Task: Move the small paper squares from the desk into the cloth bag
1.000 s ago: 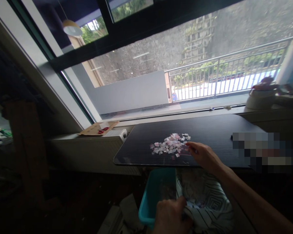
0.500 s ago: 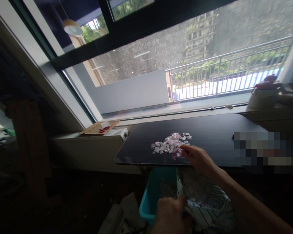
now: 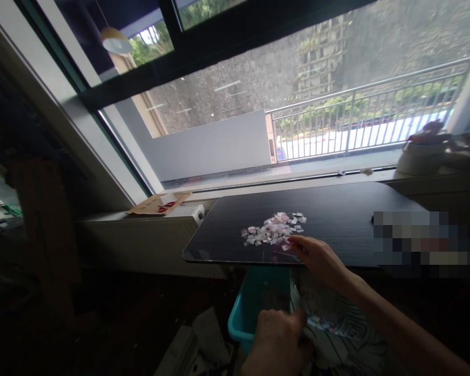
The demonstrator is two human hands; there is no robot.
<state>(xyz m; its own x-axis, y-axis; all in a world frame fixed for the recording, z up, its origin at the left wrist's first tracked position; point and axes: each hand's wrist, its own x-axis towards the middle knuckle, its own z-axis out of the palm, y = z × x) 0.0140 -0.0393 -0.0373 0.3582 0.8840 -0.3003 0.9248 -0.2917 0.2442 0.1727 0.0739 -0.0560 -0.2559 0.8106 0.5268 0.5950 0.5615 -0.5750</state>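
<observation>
A loose pile of small white and pink plastic-like pieces (image 3: 272, 228) lies on the dark table (image 3: 337, 209). At the pile's near right edge, my right hand (image 3: 317, 256) has its thumb and fingers pinched together; what is between them is too small to make out. Below the table edge, my left hand (image 3: 276, 331) is closed on the rim of a white bag with dark curved lines (image 3: 352, 324). Pale scraps show in the bag's mouth. Directly beside the bag and partly behind my left hand is a teal plastic bin (image 3: 241, 318).
A radiator (image 3: 152, 245) stands left of the table, with a brown paper envelope (image 3: 156, 203) and red-handled scissors (image 3: 166, 207) above it. White boxes (image 3: 207, 334) sit on the floor. A window with a sill runs behind. A blurred patch covers the table's right end.
My left hand and the bag have shifted a little to the right, showing more of the bin's inside. My right hand stays at the pile's edge, slightly lower.
</observation>
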